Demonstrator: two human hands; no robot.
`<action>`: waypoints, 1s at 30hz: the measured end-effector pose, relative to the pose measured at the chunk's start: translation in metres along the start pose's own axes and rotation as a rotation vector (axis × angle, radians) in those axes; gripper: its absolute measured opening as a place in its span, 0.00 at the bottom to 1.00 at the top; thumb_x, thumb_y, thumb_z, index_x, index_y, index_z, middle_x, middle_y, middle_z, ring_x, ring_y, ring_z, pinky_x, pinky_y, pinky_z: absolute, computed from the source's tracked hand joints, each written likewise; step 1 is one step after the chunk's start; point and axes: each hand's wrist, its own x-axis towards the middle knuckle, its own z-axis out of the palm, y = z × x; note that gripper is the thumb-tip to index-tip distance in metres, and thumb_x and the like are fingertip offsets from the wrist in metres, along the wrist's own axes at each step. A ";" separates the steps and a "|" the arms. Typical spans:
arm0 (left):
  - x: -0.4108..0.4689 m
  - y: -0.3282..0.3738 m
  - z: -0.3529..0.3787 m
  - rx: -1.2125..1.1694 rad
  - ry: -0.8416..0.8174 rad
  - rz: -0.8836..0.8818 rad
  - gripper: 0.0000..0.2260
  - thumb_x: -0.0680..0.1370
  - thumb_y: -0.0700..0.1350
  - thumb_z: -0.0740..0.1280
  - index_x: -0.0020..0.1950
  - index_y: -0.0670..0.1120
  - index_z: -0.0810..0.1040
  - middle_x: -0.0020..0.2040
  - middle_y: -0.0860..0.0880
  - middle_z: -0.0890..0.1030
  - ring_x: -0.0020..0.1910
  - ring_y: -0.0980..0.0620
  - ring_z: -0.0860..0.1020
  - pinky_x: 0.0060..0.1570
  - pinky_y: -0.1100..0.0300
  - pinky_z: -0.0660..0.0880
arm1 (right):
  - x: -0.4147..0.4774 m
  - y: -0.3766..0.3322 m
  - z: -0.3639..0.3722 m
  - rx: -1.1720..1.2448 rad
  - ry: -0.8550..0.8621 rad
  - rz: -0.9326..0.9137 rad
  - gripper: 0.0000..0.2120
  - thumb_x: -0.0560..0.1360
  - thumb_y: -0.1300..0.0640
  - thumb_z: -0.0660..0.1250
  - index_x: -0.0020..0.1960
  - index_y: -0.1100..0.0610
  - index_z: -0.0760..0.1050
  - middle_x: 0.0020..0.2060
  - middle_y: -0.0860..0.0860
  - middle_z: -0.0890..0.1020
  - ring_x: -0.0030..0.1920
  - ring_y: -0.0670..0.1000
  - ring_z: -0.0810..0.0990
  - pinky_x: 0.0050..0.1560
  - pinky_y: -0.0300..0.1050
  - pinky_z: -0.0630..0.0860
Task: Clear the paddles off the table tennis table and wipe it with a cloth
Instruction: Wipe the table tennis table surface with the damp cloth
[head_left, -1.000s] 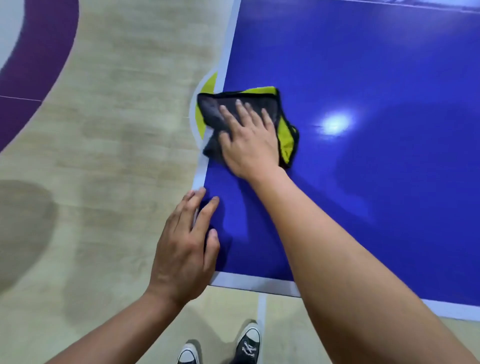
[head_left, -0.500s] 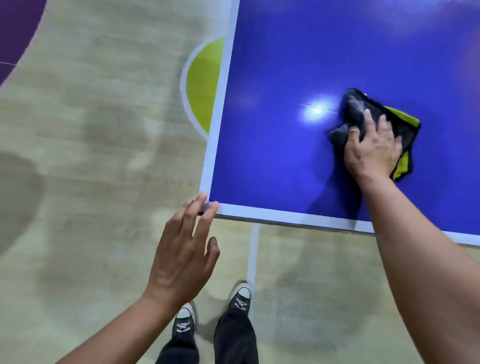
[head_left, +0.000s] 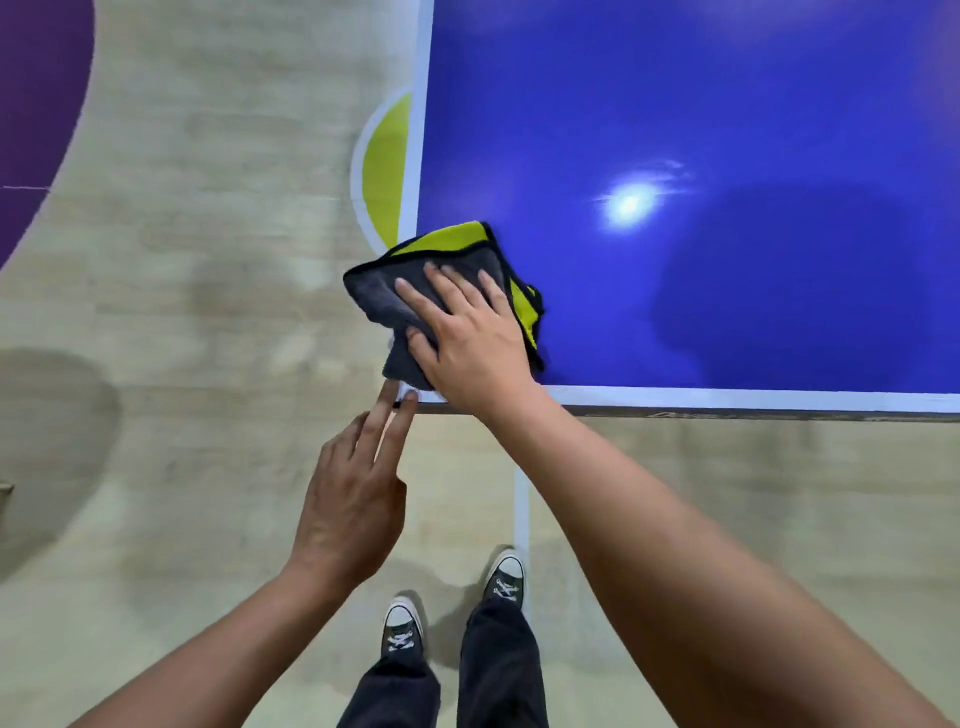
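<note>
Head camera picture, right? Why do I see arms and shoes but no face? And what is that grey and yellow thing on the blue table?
There is no robot here, only a person. The camera sits on the person's head and looks down, so you see what they see: their own arms and their shoes on the floor. The blue board with the white edge is a table tennis table. The right hand lies flat on a grey and yellow cloth and presses it onto the table's near corner to wipe it. The left hand holds nothing, and its straight fingers reach the same corner. No paddles show in this picture.
</note>
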 end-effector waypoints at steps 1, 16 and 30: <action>0.001 0.001 -0.001 0.020 0.001 0.001 0.43 0.67 0.32 0.66 0.82 0.44 0.57 0.83 0.46 0.53 0.66 0.39 0.72 0.60 0.46 0.71 | -0.008 0.011 -0.003 0.007 0.006 0.022 0.25 0.82 0.44 0.56 0.79 0.43 0.66 0.79 0.50 0.66 0.79 0.49 0.62 0.80 0.53 0.50; 0.000 0.029 -0.023 0.147 -0.274 -0.127 0.46 0.74 0.41 0.62 0.81 0.47 0.33 0.79 0.48 0.28 0.63 0.41 0.70 0.57 0.51 0.70 | -0.095 0.174 -0.067 -0.069 -0.076 0.608 0.27 0.82 0.44 0.56 0.80 0.44 0.61 0.78 0.53 0.65 0.76 0.55 0.63 0.72 0.64 0.58; 0.016 0.043 -0.070 0.178 -0.395 -0.196 0.31 0.80 0.49 0.57 0.82 0.49 0.50 0.83 0.47 0.49 0.66 0.42 0.70 0.63 0.51 0.68 | -0.102 0.123 -0.104 -0.070 -0.271 0.622 0.21 0.78 0.54 0.65 0.71 0.53 0.71 0.60 0.59 0.74 0.60 0.63 0.72 0.56 0.59 0.71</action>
